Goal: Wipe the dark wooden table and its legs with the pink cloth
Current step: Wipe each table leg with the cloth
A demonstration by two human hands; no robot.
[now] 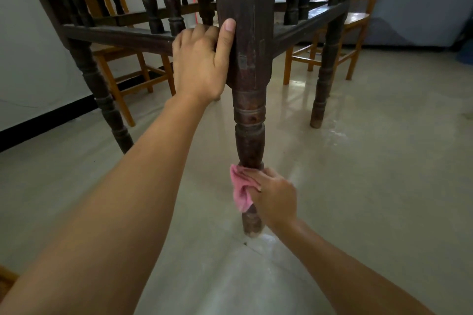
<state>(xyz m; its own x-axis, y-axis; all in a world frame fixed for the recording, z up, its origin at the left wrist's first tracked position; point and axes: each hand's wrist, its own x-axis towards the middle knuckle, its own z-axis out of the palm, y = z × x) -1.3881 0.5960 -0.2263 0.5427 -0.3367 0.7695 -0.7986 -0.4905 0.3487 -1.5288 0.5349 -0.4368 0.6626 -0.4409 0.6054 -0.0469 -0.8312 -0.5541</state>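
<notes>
Nearest me, my left forearm reaches up to my left hand (pixel 202 64), which grips the square upper part of the dark table's front leg (pixel 249 120), thumb flat on the wood; my right hand (pixel 275 194) presses the pink cloth (pixel 240 192) around that leg's lower turned section, just above the floor (pixel 371 186); 2 light wooden chairs (pixel 355 23) stand behind.

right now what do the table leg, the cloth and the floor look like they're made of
Table leg: seems turned wood, dark stain worn dull, with lathe rings and scuffs. Pink cloth, held by the right hand: soft fabric that bunches into folds; the weave is unclear. Floor: hard, glossy, probably tile or polished concrete, given its reflections.
</notes>
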